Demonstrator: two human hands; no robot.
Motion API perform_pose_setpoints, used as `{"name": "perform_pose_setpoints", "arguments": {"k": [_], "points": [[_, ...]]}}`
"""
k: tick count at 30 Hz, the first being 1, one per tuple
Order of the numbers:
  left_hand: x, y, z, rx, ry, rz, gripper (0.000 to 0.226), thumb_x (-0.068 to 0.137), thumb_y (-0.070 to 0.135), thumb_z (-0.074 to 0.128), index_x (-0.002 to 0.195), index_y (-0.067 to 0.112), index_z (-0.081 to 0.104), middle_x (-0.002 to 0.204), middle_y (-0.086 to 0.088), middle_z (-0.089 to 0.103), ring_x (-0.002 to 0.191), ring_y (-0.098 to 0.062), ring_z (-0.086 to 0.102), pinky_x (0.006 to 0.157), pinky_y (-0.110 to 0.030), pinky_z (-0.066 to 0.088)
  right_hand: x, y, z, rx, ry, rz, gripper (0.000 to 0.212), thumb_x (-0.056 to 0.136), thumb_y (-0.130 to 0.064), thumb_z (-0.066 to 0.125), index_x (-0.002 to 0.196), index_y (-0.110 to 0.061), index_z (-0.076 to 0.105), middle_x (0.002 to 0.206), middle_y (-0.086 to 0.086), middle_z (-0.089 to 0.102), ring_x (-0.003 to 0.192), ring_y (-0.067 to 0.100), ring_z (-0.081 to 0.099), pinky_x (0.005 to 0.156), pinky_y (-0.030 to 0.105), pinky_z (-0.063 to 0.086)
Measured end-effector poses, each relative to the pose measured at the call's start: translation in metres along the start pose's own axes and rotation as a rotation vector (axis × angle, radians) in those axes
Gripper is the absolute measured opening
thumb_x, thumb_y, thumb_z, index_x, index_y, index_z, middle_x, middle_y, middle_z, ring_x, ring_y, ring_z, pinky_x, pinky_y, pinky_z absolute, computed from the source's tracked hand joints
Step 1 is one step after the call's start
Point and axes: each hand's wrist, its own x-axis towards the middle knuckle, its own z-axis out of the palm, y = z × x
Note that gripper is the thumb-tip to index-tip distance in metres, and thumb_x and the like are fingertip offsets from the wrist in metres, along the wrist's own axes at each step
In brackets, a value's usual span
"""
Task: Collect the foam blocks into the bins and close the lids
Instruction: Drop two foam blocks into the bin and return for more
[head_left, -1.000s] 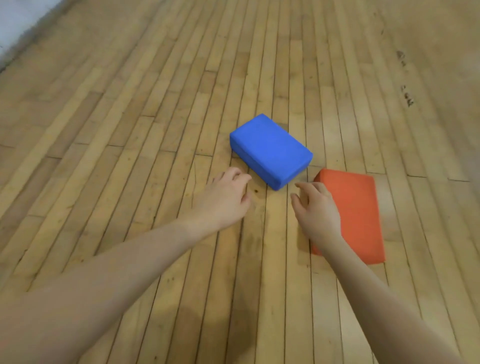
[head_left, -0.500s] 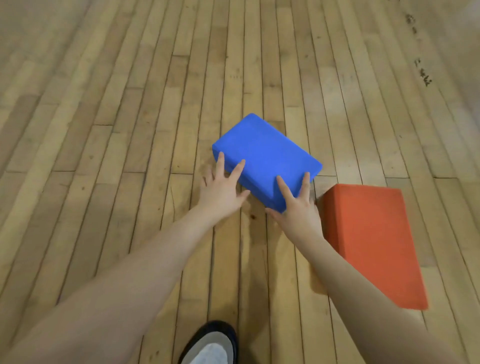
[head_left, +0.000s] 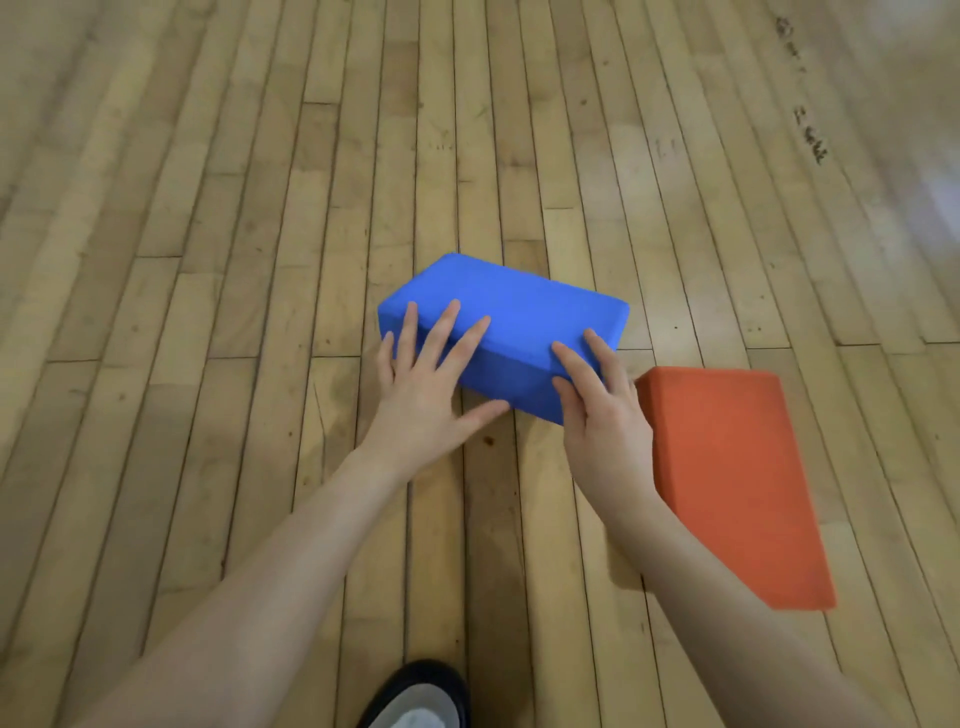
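L hand (head_left: 421, 400) & R hand (head_left: 605, 421) fingers spread, flat on blue block (head_left: 519, 317), orange block (head_left: 727, 467) just R, wood floor (head_left: 208, 260).

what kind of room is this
Probably a gym or yoga/exercise studio: a bare strip-hardwood floor, with a blue foam block and an orange foam block like yoga blocks lying on it. No bins are in view.
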Motion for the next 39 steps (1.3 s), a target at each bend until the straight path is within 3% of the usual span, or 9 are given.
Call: {"name": "perform_pose_setpoints", "arguments": {"k": [4,9,14,16,19,23,30,33,39], "points": [[-0.018,0.010,-0.016,0.168,0.180,0.193,0.090,0.068,0.068,0.053,0.144,0.027,0.027,0.150,-0.001,0.033,0.139,-0.033,0.024,0.109,-0.048,0.012,-0.003,-0.017,-0.033,0.140,-0.006,0.049,0.037,0.093,-0.032,0.039,0.122,-0.025,0.060,0.138,-0.005,0.048,0.112,0.021,0.053,0.083,0.038,0.047],[-0.031,0.027,-0.033,0.299,0.390,0.342,0.075,0.075,0.063,0.063,0.137,0.025,0.042,0.133,0.000,0.055,0.111,-0.037,0.050,0.093,-0.048,0.031,-0.016,-0.017,-0.060,0.249,0.003,0.028,0.028,0.097,-0.024,0.047,0.123,-0.027,0.059,0.133,-0.010,0.049,0.109,0.002,0.048,0.087,0.034,0.045],[-0.051,0.059,-0.034,0.257,0.311,0.144,0.075,0.074,0.068,0.052,0.134,0.022,0.049,0.119,-0.002,0.060,0.089,-0.033,0.054,0.080,-0.043,0.031,-0.035,0.008,-0.080,0.465,0.056,0.192,0.039,0.100,-0.028,0.042,0.138,-0.029,0.042,0.123,-0.017,0.047,0.108,-0.007,0.049,0.091,0.013,0.040],[-0.055,0.078,-0.028,0.247,0.250,0.031,0.076,0.073,0.069,0.046,0.132,0.022,0.052,0.114,-0.005,0.061,0.084,-0.033,0.053,0.078,-0.043,0.031,-0.050,0.034,-0.079,0.327,0.055,0.268,0.040,0.099,-0.035,0.040,0.139,-0.029,0.042,0.133,-0.012,0.045,0.120,0.000,0.044,0.102,0.028,0.037],[-0.051,0.108,-0.021,0.278,0.145,-0.102,0.074,0.077,0.070,0.040,0.135,0.026,0.048,0.112,-0.007,0.059,0.083,-0.032,0.050,0.079,-0.041,0.025,-0.071,0.073,-0.073,-0.083,-0.084,0.410,0.052,0.093,-0.050,0.042,0.142,-0.034,0.035,0.152,-0.002,0.027,0.139,0.025,0.024,0.113,0.051,0.015],[-0.052,0.130,-0.002,0.373,0.002,-0.166,0.073,0.082,0.064,0.046,0.144,0.027,0.033,0.122,-0.009,0.052,0.089,-0.032,0.048,0.083,-0.042,0.029,-0.085,0.094,-0.064,-0.308,-0.284,0.398,0.075,0.083,-0.063,0.052,0.147,-0.042,0.018,0.159,0.005,0.000,0.144,0.032,-0.007,0.107,0.064,-0.008],[-0.062,0.117,0.002,0.399,0.040,0.062,0.073,0.074,0.047,0.068,0.138,0.019,0.046,0.117,-0.014,0.055,0.080,-0.034,0.053,0.073,-0.043,0.037,-0.080,0.095,-0.058,-0.227,-0.220,0.390,0.062,0.087,-0.037,0.058,0.144,-0.037,0.033,0.158,0.010,0.008,0.144,0.037,-0.005,0.104,0.068,-0.007],[-0.066,0.127,0.000,0.370,0.094,0.026,0.065,0.075,0.049,0.067,0.132,0.020,0.054,0.111,-0.016,0.059,0.073,-0.032,0.054,0.069,-0.041,0.040,-0.078,0.087,-0.077,-0.036,-0.158,0.408,0.055,0.091,-0.029,0.055,0.142,-0.039,0.036,0.157,0.008,0.017,0.145,0.034,0.003,0.109,0.065,0.000],[-0.061,0.149,-0.014,0.294,0.074,-0.155,0.066,0.082,0.056,0.055,0.139,0.023,0.044,0.115,-0.018,0.055,0.084,-0.033,0.052,0.074,-0.041,0.037,-0.084,0.070,-0.112,0.241,-0.098,0.272,0.046,0.097,-0.012,0.046,0.135,-0.036,0.047,0.151,0.004,0.031,0.137,0.018,0.033,0.107,0.026,0.027]]}}
